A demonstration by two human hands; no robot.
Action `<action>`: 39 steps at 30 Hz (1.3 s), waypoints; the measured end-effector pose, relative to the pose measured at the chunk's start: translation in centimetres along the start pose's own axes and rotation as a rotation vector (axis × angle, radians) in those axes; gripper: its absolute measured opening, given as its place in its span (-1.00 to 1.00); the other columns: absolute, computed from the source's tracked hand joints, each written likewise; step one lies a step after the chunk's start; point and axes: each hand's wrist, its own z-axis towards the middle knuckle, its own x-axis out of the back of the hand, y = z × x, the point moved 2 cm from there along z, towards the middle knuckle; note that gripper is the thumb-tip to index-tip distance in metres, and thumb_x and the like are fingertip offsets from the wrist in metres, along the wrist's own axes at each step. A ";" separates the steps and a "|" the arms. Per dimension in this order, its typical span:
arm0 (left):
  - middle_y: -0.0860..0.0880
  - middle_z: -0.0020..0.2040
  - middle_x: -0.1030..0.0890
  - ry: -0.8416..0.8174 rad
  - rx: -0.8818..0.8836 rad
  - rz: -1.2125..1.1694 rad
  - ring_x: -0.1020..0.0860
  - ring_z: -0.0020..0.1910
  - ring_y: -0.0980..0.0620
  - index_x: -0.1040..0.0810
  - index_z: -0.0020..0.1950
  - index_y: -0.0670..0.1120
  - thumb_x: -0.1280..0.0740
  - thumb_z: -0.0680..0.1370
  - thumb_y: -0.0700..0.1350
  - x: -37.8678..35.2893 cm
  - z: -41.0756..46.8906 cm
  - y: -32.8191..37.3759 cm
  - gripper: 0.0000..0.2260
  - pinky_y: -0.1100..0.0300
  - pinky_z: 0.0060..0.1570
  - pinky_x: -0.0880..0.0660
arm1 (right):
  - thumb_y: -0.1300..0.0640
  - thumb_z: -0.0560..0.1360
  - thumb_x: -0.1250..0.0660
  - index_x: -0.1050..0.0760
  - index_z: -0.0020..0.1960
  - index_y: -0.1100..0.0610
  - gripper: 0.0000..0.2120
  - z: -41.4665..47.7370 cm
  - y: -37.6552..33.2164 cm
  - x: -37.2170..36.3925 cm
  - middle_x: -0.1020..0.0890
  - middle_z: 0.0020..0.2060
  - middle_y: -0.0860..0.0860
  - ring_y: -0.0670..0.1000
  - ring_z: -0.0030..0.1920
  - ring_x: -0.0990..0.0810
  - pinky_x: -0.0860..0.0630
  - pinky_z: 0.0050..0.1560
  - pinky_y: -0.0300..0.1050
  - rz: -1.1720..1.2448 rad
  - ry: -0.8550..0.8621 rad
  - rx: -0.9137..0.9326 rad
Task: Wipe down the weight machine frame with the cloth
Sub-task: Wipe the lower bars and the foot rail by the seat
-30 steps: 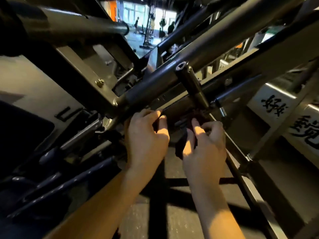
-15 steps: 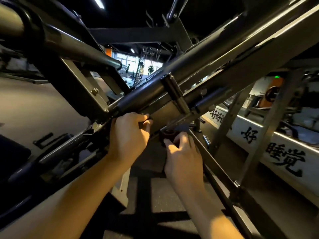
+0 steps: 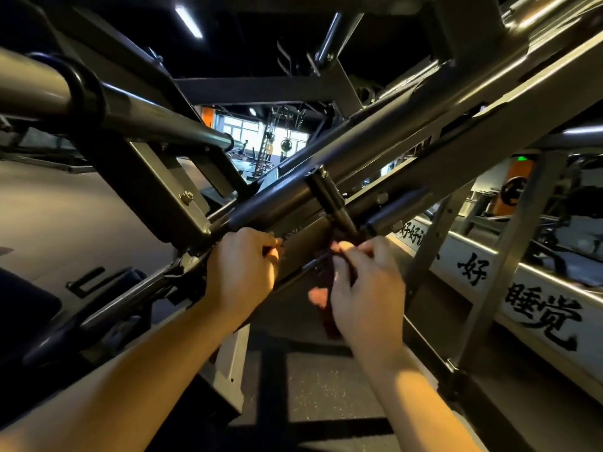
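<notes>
The weight machine frame is grey steel, its long diagonal beams crossing the view from lower left to upper right. A short dark peg sticks out of the beam just above my hands. My right hand grips a dark maroon cloth pressed against the beam below the peg, and a strip of the cloth hangs down under my palm. My left hand is closed over the lower edge of the same beam, just left of the cloth.
A thick round bar juts in from the upper left. Upright struts stand to the right, in front of a white banner with black characters. A dark padded seat sits at the lower left. Speckled rubber floor lies below.
My head has tilted up, so the beams and my hands sit higher and further right. My right hand has moved up the beam toward the peg with the cloth, and more cloth hangs loose.
</notes>
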 end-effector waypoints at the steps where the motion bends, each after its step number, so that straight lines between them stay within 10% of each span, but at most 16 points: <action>1: 0.07 0.00 -0.66 -0.006 0.002 -0.003 -0.59 -0.10 0.22 -0.64 0.24 0.02 -0.36 0.61 -0.16 0.2 0.1 0.0 -0.78 0.43 -0.17 -0.42 | 0.09 0.58 -0.37 -0.61 0.13 0.09 -0.84 0.8 0.1 -0.1 -0.42 0.04 -0.13 -0.26 -0.05 -0.39 -0.37 -0.11 -0.45 0.047 0.058 -0.040; 13: 0.09 -0.03 -0.65 -0.029 -0.159 0.031 -0.42 -0.27 0.38 -0.66 0.17 0.02 -0.36 0.60 -0.17 -0.2 1.0 -1.2 -0.81 0.47 -0.25 -0.34 | 0.10 0.57 -0.40 -0.57 0.20 0.08 -0.79 2.0 -1.4 -2.0 -0.59 0.09 0.00 -0.06 0.11 -0.56 -0.56 0.12 -0.12 0.055 0.005 -0.162; 21: 0.06 0.04 -0.66 -0.076 -0.240 -0.001 -0.54 -0.13 0.27 -0.65 0.20 -0.01 -0.32 0.64 -0.12 0.5 1.0 -1.9 -0.82 0.47 -0.15 -0.40 | 0.04 0.64 -0.30 -0.56 0.22 0.02 -0.82 0.1 -3.4 -3.2 -0.48 0.00 -0.13 -0.16 -0.01 -0.53 -0.45 -0.01 -0.31 0.055 -0.225 -0.108; 27: 0.07 -0.03 -0.64 -0.021 -0.345 -0.036 -0.45 -0.22 0.38 -0.67 0.10 -0.04 -0.33 0.62 -0.10 0.6 0.7 -3.7 -0.86 0.59 -0.10 -0.39 | 0.04 0.58 -0.39 -0.50 0.27 0.05 -0.72 1.0 -2.9 -2.7 -0.56 0.16 -0.01 -0.03 0.19 -0.57 -0.53 0.17 -0.15 0.078 -0.047 -0.284; 32: 0.00 -0.05 -0.58 -0.005 -0.420 0.065 -0.50 -0.07 0.13 -0.67 0.02 -0.02 -0.31 0.58 -0.03 0.8 1.1 -4.5 -0.84 0.31 0.01 -0.41 | 0.10 0.54 -0.41 -0.53 0.29 0.03 -0.68 -3.2 -5.8 -4.8 -0.51 0.25 -0.02 -0.02 0.24 -0.53 -0.53 0.26 -0.11 0.124 -0.355 -0.031; 39: -0.10 -0.05 -0.64 -0.050 -0.576 0.247 -0.61 -0.04 -0.15 -0.71 0.02 -0.03 -0.42 0.54 -0.10 2.2 1.4 -5.7 -0.89 -0.15 0.05 -0.54 | 0.08 0.58 -0.39 -0.50 0.27 0.08 -0.72 1.0 -3.4 -3.2 -0.54 0.14 -0.03 -0.03 0.23 -0.55 -0.45 0.17 -0.21 0.126 0.072 -0.358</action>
